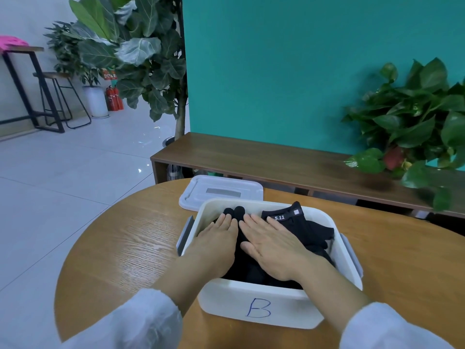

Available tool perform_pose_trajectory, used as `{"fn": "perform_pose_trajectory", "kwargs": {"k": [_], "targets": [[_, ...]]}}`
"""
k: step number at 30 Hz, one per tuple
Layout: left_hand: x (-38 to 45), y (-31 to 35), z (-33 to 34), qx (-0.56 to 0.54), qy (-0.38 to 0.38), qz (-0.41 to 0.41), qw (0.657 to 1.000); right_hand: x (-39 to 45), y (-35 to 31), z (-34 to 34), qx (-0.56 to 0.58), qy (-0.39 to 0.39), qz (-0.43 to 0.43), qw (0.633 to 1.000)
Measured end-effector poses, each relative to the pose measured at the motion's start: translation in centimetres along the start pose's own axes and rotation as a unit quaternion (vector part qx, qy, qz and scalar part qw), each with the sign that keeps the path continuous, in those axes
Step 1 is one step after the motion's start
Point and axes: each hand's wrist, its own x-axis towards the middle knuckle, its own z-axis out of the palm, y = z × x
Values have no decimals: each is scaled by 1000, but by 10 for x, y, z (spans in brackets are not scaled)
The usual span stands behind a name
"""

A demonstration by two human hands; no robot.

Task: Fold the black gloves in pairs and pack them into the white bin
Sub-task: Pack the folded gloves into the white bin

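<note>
A white bin marked with a blue "B" stands on the round wooden table. Black gloves fill it, one showing a "5.11" label at the back right. My left hand lies flat, fingers straight, pressing on the gloves at the bin's left side. My right hand lies flat beside it, pressing on the gloves in the middle. Black glove fingertips stick out just beyond my fingers. What lies under my palms is hidden.
The bin's white lid lies on the table just behind the bin. A low wooden bench runs behind the table along a teal wall, with a leafy plant at its right end. A tall plant stands at left.
</note>
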Motion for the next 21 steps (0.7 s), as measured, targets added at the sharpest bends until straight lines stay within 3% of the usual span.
{"fn": "perform_pose_trajectory", "kwargs": {"k": [15,19,21], "targets": [[-9,4,-15,13,30,5,999,-11,-3,-7,56,37,21,998],[-8,7,-20,1,89,25,996,-21,4,-10,51,111,86,989],[-5,14,-23,-8,88,34,996,-26,7,-9,37,99,144,984]]}}
